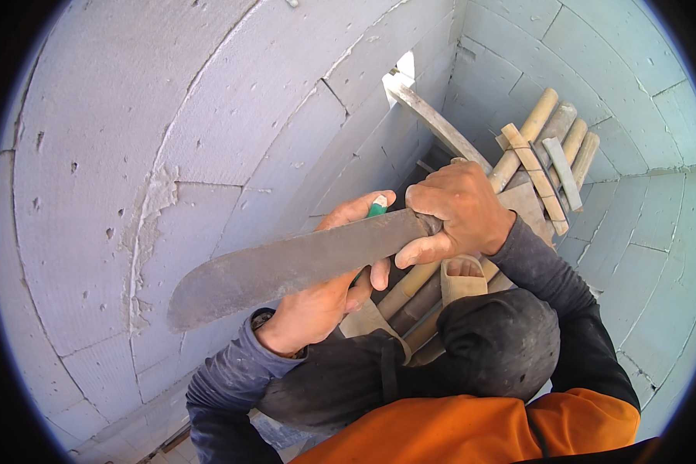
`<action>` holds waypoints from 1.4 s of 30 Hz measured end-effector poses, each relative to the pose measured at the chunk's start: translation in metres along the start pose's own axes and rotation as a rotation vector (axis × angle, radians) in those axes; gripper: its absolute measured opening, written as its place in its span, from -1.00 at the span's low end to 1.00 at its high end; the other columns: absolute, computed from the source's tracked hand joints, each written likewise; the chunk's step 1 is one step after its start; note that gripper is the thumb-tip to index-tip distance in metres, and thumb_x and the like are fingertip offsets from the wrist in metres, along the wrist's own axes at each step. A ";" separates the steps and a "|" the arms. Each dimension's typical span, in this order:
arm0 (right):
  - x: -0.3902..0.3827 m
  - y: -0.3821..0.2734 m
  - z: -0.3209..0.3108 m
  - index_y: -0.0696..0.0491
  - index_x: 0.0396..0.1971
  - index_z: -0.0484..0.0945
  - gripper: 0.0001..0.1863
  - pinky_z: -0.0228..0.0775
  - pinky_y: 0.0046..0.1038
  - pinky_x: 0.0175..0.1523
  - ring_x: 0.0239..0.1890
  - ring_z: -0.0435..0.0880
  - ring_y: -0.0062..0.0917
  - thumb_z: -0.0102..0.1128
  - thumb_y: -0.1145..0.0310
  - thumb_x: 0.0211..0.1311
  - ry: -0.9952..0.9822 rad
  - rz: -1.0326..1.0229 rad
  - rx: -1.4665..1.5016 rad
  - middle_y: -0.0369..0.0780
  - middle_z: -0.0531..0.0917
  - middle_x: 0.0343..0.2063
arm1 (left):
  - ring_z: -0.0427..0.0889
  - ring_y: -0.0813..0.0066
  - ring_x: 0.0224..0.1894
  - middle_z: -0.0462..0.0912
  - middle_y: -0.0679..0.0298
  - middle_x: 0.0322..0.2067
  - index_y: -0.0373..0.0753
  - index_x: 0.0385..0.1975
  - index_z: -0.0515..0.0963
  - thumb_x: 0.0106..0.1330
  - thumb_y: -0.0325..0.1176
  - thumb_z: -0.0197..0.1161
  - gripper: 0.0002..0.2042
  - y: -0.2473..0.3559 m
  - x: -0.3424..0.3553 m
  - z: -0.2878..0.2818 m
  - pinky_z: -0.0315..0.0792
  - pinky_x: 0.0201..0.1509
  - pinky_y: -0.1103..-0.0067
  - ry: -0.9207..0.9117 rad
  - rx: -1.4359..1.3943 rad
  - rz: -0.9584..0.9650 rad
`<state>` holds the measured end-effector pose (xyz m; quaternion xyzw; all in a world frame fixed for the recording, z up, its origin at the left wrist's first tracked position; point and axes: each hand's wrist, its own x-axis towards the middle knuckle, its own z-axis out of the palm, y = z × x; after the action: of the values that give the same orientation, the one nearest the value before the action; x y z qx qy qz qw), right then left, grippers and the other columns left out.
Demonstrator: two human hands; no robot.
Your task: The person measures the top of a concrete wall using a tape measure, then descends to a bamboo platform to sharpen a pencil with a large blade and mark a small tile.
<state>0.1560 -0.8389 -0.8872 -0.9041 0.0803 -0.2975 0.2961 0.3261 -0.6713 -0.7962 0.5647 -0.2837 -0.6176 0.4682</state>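
Observation:
My right hand [468,210] is closed round the handle of a machete [294,263], whose broad, worn grey blade reaches left across the front of my left hand [313,313]. My left hand is closed on a slim green pencil-like stick [378,206] with a pale upper end. The blade covers the stick's middle and part of my left fingers. Just beyond the blade's upper edge, near my right thumb, the pale end shows. From this angle I cannot tell whether blade and stick touch.
I crouch on bamboo poles [414,294], one sandalled foot [464,268] on them. More tied bamboo [545,127] with short crosspieces extends far right. A wooden beam [445,127] slants from a wall opening. Pale block walls [232,147] stand close at left and right.

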 end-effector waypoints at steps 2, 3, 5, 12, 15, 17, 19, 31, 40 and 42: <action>-0.005 0.005 -0.001 0.04 -0.61 0.50 -0.24 0.21 -0.28 -0.53 -0.70 0.45 -0.31 0.56 -0.43 -0.18 -0.032 0.011 0.010 -0.27 0.40 -0.75 | 0.22 0.74 -0.67 0.59 0.29 -0.46 -0.27 0.51 0.25 0.71 -0.28 -0.03 -0.53 0.000 -0.002 0.000 0.12 -0.62 0.72 0.002 0.073 0.008; -0.006 0.007 -0.002 0.04 -0.62 0.50 -0.24 0.22 -0.28 -0.52 -0.69 0.46 -0.31 0.56 -0.44 -0.19 -0.026 0.008 0.007 -0.27 0.40 -0.74 | 0.21 0.74 -0.67 0.59 0.30 -0.45 -0.28 0.53 0.24 0.71 -0.28 -0.04 -0.52 0.000 -0.003 0.001 0.13 -0.61 0.72 0.002 0.110 0.012; -0.006 0.011 -0.001 0.02 -0.66 0.48 -0.23 0.21 -0.29 -0.55 -0.72 0.43 -0.33 0.53 -0.46 -0.15 0.029 -0.029 -0.011 -0.29 0.39 -0.77 | 0.20 0.75 -0.66 0.58 0.31 -0.44 -0.29 0.56 0.19 0.71 -0.29 -0.06 -0.50 -0.001 -0.002 0.001 0.14 -0.60 0.72 -0.023 0.165 0.036; -0.011 0.019 0.003 -0.01 -0.72 0.45 -0.22 0.19 -0.32 -0.60 -0.78 0.40 -0.40 0.48 -0.50 -0.08 0.115 -0.028 -0.080 -0.33 0.37 -0.83 | 0.24 0.72 -0.63 0.59 0.36 -0.34 -0.31 0.60 0.12 0.71 -0.42 -0.11 -0.49 0.004 -0.008 -0.011 0.24 -0.53 0.71 -0.082 0.262 0.036; -0.014 0.025 0.007 0.02 -0.70 0.47 -0.23 0.20 -0.32 -0.59 -0.77 0.40 -0.38 0.45 -0.48 0.00 0.126 -0.013 -0.095 -0.31 0.37 -0.83 | 0.22 0.77 -0.62 0.59 0.37 -0.37 -0.28 0.59 0.17 0.71 -0.40 -0.06 -0.50 0.001 -0.010 -0.016 0.21 -0.52 0.73 -0.064 0.309 0.085; -0.017 0.043 0.001 0.06 -0.67 0.47 -0.24 0.21 -0.32 -0.58 -0.76 0.40 -0.35 0.40 -0.42 0.14 0.239 0.264 -0.063 -0.27 0.36 -0.82 | 0.21 0.81 -0.61 0.60 0.37 -0.39 -0.25 0.57 0.22 0.71 -0.37 -0.02 -0.51 0.003 -0.022 -0.005 0.18 -0.52 0.74 -0.177 0.084 -0.094; -0.027 0.056 -0.011 0.10 -0.63 0.47 -0.27 0.21 -0.32 -0.56 -0.73 0.40 -0.32 0.33 -0.35 0.28 0.379 0.538 0.026 -0.23 0.35 -0.80 | 0.22 0.83 -0.61 0.62 0.35 -0.39 -0.24 0.55 0.27 0.71 -0.32 0.02 -0.52 0.004 -0.029 -0.004 0.17 -0.53 0.75 -0.144 -0.011 -0.140; 0.011 -0.013 0.014 -0.03 -0.69 0.43 -0.23 0.08 -0.30 -0.56 -0.78 0.35 -0.41 0.42 -0.50 0.03 0.193 -0.013 -0.096 -0.33 0.35 -0.82 | 0.32 0.71 -0.57 0.56 0.35 -0.37 -0.28 0.57 0.22 0.69 -0.21 0.02 -0.46 -0.015 0.005 -0.010 0.16 -0.53 0.71 0.094 -0.113 0.080; 0.008 -0.004 0.018 -0.07 -0.74 0.38 -0.19 -0.05 -0.30 -0.57 -0.81 0.32 -0.45 0.46 -0.57 -0.14 0.217 -0.043 -0.129 -0.38 0.33 -0.85 | 0.31 0.76 -0.58 0.52 0.41 -0.38 -0.21 0.51 0.36 0.67 -0.37 0.02 -0.55 -0.018 0.001 -0.013 0.23 -0.54 0.71 0.062 0.159 0.079; 0.008 -0.004 0.018 -0.07 -0.75 0.38 -0.19 -0.04 -0.31 -0.57 -0.81 0.32 -0.45 0.45 -0.58 -0.14 0.216 -0.048 -0.127 -0.38 0.32 -0.85 | 0.26 0.73 -0.56 0.48 0.41 -0.40 -0.25 0.56 0.25 0.66 -0.35 0.03 -0.49 -0.034 -0.002 -0.020 0.16 -0.50 0.70 0.076 0.310 0.126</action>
<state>0.1727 -0.8294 -0.8929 -0.8854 0.1089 -0.3944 0.2206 0.3364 -0.6527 -0.8293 0.6342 -0.3923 -0.5142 0.4237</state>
